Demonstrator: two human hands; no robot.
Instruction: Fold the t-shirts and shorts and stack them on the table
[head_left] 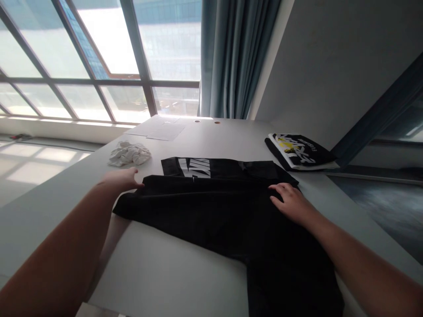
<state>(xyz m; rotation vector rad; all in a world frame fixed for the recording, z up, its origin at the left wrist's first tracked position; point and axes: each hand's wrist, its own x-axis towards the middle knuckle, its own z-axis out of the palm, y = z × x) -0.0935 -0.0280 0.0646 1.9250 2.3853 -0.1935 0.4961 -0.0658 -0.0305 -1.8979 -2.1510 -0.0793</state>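
A black garment [205, 207] with a large white and grey print lies folded over on the white table. One tapered part of it reaches left, and a wide part runs down to the bottom right. At the left end of the fold is my left hand [120, 179], thumb touching the cloth and fingers apart from it; the fingertips are partly hidden. My right hand [291, 202] rests on the garment near the right end of the fold, its fingers stretched out and spread from the thumb.
A crumpled white cloth [129, 154] lies beyond my left hand. Sheets of paper [165, 131] lie farther back on the table [231, 136]. At the right stands a stack of folded printed clothes [300, 152]. A pale object [95, 311] shows at the bottom edge.
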